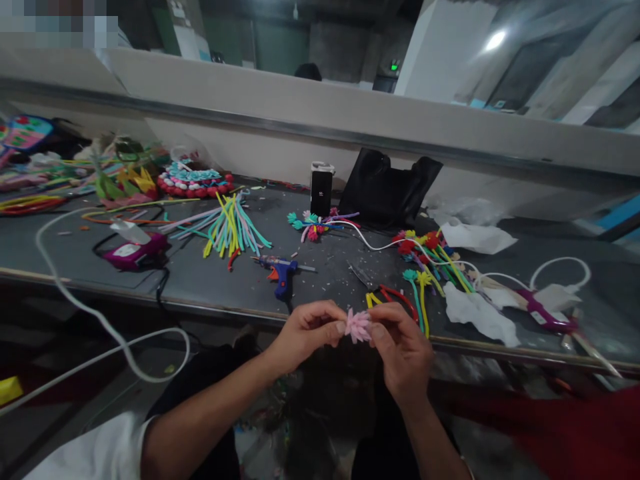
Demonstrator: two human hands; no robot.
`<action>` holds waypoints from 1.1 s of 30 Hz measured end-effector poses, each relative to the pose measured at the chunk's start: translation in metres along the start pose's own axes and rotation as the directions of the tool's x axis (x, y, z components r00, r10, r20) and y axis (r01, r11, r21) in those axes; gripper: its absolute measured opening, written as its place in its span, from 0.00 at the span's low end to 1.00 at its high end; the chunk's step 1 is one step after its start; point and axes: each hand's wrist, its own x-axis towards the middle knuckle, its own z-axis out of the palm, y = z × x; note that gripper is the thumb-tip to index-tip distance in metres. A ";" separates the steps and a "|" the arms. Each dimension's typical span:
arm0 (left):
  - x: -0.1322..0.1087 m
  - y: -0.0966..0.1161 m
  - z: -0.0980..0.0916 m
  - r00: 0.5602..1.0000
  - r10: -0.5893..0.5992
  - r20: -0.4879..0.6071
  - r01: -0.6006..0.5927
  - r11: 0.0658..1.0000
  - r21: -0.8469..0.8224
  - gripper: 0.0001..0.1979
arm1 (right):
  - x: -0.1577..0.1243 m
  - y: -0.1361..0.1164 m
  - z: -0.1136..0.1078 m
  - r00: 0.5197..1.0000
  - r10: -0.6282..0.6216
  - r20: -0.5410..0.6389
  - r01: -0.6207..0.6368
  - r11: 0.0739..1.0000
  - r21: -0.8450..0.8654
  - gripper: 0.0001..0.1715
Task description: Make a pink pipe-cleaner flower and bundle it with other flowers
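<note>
Both my hands meet at the near edge of the table, pinching a small pink pipe-cleaner flower (358,325) between them. My left hand (306,331) grips it from the left with thumb and fingertips closed. From the right, my right hand (403,348) holds it with curled fingers. Just beyond the flower lie a blue glue gun (281,273) and scissors (387,293) with red and yellow handles.
On the dark table (210,280) lie a bundle of coloured pipe cleaners (227,230), finished flowers (433,257), a purple glue gun (134,252), a black bag (387,190), a dark bottle (321,189), white paper scraps (475,312) and white cables (90,313). More craft pieces crowd the far left.
</note>
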 end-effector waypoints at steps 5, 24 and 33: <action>-0.001 -0.002 -0.002 0.995 -0.094 0.025 0.094 0.995 -0.010 0.12 | 0.005 -0.004 -0.001 0.999 -0.013 0.036 0.015 0.998 -0.061 0.06; 0.010 0.023 -0.024 0.981 -0.045 -0.188 -0.020 0.943 -0.331 0.08 | 0.027 0.021 -0.039 0.960 0.077 -0.270 -0.142 0.962 -0.233 0.23; 0.006 0.022 -0.018 0.979 -0.105 -0.176 0.035 0.932 -0.361 0.07 | 0.019 0.080 -0.059 0.974 0.063 0.217 0.181 0.357 -0.917 0.20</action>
